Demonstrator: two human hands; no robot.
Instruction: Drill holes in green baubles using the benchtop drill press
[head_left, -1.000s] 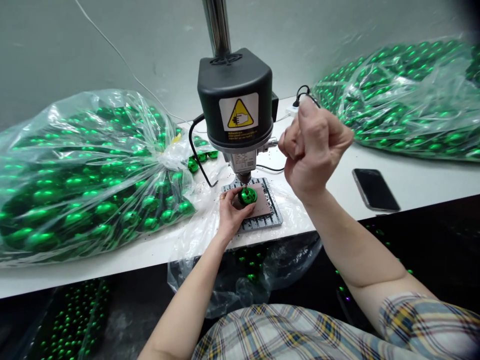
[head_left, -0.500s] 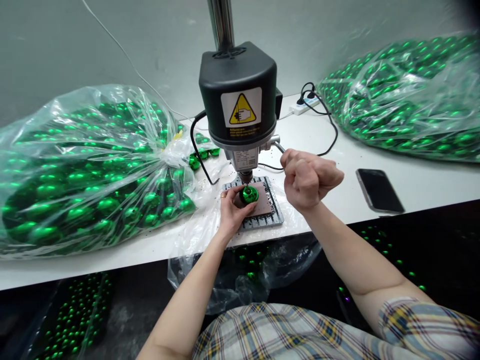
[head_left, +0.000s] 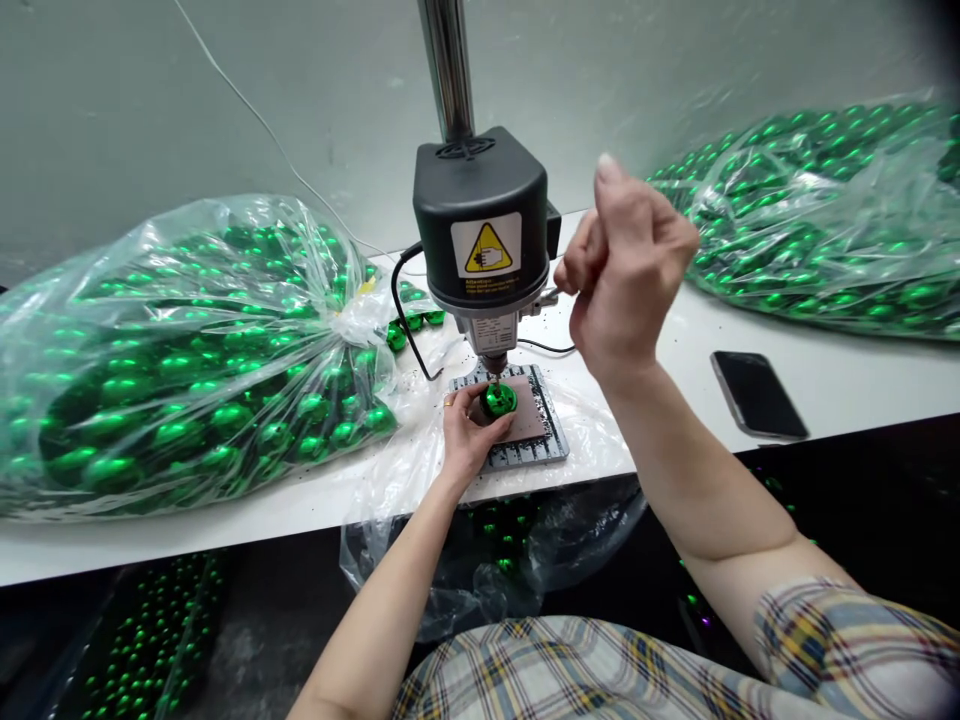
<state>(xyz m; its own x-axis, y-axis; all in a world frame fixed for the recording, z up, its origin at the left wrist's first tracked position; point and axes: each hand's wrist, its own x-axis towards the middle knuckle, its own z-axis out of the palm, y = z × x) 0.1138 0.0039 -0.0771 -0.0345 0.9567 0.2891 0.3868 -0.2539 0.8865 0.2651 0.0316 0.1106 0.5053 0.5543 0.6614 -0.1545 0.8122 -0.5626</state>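
Left hand (head_left: 466,435), head view: fingers and thumb cupped a green bauble (head_left: 501,399) on the pinkish pad (head_left: 532,412), beneath the drill bit (head_left: 496,380); contact unclear. Right hand (head_left: 631,275) was clenched on the feed lever (head_left: 549,298). Likely hazard: slack grip plus curved surface might have let the bauble spin, dragging fingers bitward.

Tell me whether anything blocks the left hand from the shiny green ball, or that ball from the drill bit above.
Nothing visible does. The left hand directly grips the shiny green ball, and the drill bit points down at its top; whether bit and ball touch is too small to tell.
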